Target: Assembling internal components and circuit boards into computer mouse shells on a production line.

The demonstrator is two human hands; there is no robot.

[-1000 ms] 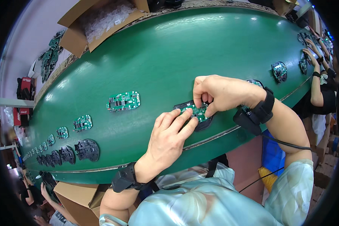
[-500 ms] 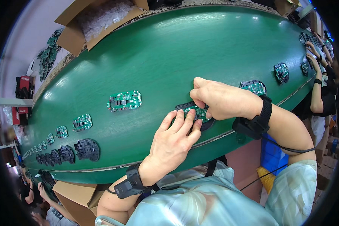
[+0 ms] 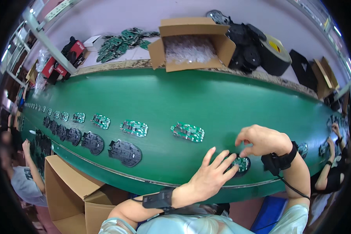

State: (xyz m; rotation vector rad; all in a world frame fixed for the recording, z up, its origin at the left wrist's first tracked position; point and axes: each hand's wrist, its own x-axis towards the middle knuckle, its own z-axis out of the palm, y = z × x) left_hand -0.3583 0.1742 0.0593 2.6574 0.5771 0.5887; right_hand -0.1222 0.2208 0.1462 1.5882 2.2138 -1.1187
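A green circuit board seated in a black plastic shell (image 3: 241,165) lies on the green work surface (image 3: 160,91) in front of me. My left hand (image 3: 211,177) rests at its left side, fingers spread, with fingertips reaching onto the shell and board. Just above the board hovers my right hand (image 3: 264,140), fingers curved down and thumb apart from the forefinger; nothing shows between them. To the left sits a loose green circuit board (image 3: 188,132), and farther left lies a black shell (image 3: 124,153) without a board.
More boards (image 3: 101,121) and shells (image 3: 93,142) form two rows running left. An open carton (image 3: 168,64) of clear plastic pieces stands at the back, beside a tape roll (image 3: 275,58). Another carton (image 3: 66,191) is at lower left. Other people's hands (image 3: 331,146) work at far right.
The view has tilted up, bringing the back shelf into sight. My right hand's fingers have loosened from a tight curl and lifted off the board. The left hand's fingers have spread wider.
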